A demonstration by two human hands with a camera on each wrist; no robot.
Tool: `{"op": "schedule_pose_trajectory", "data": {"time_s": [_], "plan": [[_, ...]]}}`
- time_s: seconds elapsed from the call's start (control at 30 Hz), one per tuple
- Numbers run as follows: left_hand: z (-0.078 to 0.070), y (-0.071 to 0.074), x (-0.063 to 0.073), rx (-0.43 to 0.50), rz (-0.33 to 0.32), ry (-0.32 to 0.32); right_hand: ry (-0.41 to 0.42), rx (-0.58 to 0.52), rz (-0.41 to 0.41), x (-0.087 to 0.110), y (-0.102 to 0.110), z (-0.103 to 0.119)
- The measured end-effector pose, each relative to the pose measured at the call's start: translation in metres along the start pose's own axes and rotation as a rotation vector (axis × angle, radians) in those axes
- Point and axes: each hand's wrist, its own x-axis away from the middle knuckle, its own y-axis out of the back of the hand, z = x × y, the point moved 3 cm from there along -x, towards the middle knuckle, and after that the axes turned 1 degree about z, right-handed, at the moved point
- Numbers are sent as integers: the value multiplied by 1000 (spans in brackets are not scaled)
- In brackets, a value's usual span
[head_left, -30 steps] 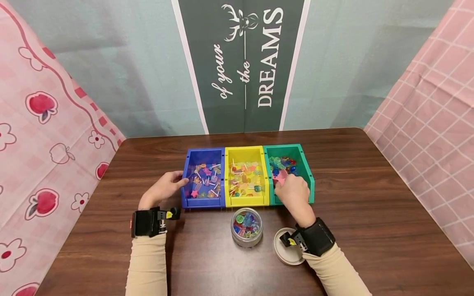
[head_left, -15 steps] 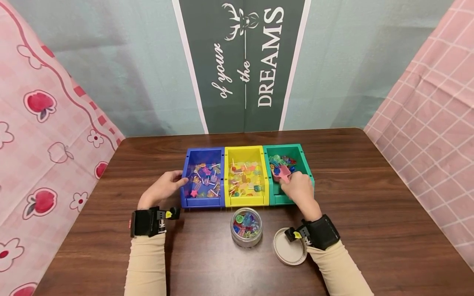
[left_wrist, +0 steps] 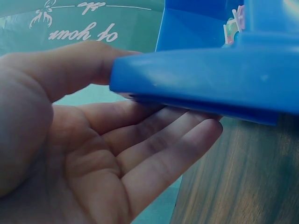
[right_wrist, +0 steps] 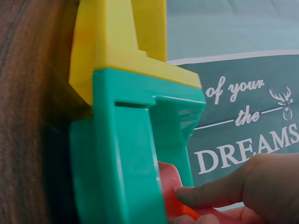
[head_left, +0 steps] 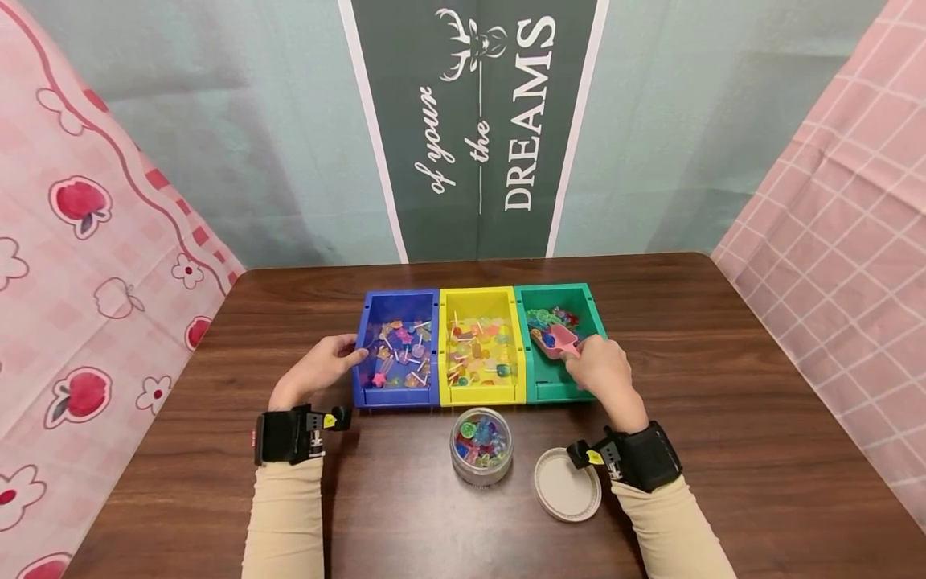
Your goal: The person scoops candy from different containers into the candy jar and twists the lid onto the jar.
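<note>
1. A teal curtain [head_left: 289, 121] hangs behind the brown table [head_left: 405, 515].
2. 3 adjoining bins, the blue bin [head_left: 398, 397], yellow bin [head_left: 483, 396] and green bin [head_left: 557, 392], contain small pieces [head_left: 405, 337].
3. The left hand [head_left: 318, 366] grips the blue bin's side; the right hand [head_left: 602, 371] pinches the pink scoop [head_left: 564, 338], loaded, in the green bin.
4. The open jar [head_left: 483, 476] already holds many pieces; its lid [head_left: 567, 486] lies nearby.
5. Scooping seems partway: this load is not yet tipped out, and pieces remain in all 3 bins.
</note>
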Motion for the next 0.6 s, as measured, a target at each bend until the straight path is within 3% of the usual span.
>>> {"op": "schedule_pose_trajectory", "data": {"time_s": [0.6], "plan": [[4,0,-1,14,-2,26,94,-99,-8,10,20,-6]]}}
